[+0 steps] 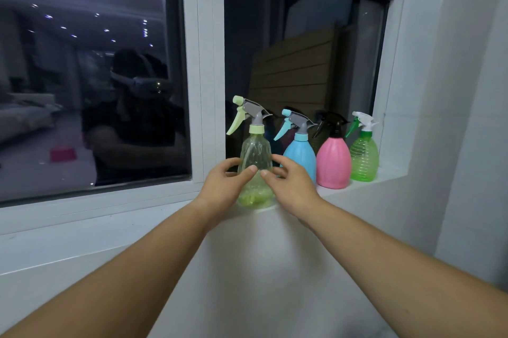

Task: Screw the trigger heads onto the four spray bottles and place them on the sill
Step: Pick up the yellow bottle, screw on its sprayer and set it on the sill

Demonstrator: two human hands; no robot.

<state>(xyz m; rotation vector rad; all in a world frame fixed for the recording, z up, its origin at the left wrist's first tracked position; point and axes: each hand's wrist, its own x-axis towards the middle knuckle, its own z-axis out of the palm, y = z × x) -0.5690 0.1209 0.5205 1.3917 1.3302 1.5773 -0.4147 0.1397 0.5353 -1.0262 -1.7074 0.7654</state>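
Observation:
Four spray bottles stand in a row on the white sill point(357, 189), each with a trigger head on. The leftmost is a clear yellow-green bottle point(256, 150) with a pale green and grey trigger. My left hand point(224, 186) and my right hand point(288, 186) cup its lower body from either side, thumbs on its front and fingers curled at its edges. Its base rests on the sill near the front edge. To its right are a blue bottle point(301, 153), a pink bottle point(334, 164) with a black trigger, and a green ribbed bottle point(364, 159) with a white trigger.
Dark window panes sit behind the sill, split by a white frame post point(204, 90) just left of the clear bottle. A white wall point(453, 117) closes the sill's right end. A lower white ledge point(68, 241) runs off to the left.

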